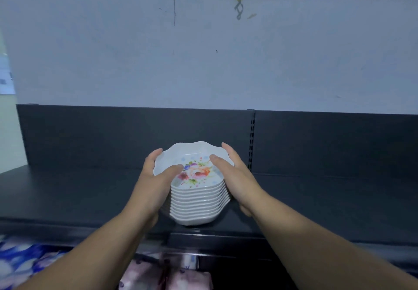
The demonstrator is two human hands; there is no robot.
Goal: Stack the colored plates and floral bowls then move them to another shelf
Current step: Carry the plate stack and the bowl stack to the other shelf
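Observation:
A tall stack of white scalloped floral bowls [196,201] stands at the front edge of a dark top shelf [67,194]. The top bowl shows a pink, red and purple flower print inside. My left hand [156,181] clasps the stack's left side, thumb over the top rim. My right hand [237,176] clasps the right side, thumb resting inside the top bowl. Whether the stack's base touches the shelf or hovers just above it is unclear. No colored plates are in view.
The shelf's dark back panel [135,136] rises behind the bowls, with a slotted upright [251,140] to the right. A grey wall [203,63] stands above. Blue and pink floral packaged goods [27,260] lie on the level below.

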